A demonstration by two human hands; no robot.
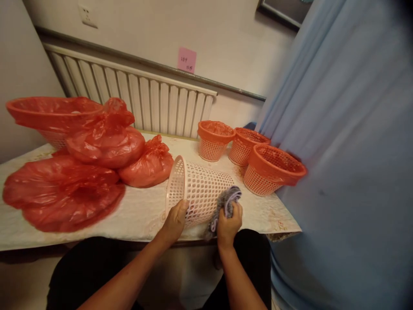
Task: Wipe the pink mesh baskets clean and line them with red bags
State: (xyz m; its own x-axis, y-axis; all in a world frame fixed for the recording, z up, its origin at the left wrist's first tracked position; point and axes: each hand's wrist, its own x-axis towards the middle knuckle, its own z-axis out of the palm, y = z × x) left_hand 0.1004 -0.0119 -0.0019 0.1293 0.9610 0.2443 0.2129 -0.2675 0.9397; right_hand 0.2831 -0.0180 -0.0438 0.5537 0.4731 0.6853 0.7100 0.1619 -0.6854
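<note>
A pale pink plastic wastebasket (209, 185) with a grid of holes lies on its side, its mouth facing left. My left hand (176, 219) grips its rim at the near side, the thumb outside and the other fingers mostly hidden. Against the basket's base end, a grey cloth (224, 204) with a lilac edge is bunched in my closed right hand (229, 221). Whether the cloth is pressed on the basket wall or just beside it is hard to tell.
Three wastebaskets lined with red bags, including one basket (274, 168), stand at the right near a blue curtain (338, 150). Tied red bags (106, 142), a spread red bag (64, 189) and another lined basket (51, 112) crowd the left. A radiator (145, 99) runs behind the table (145, 219).
</note>
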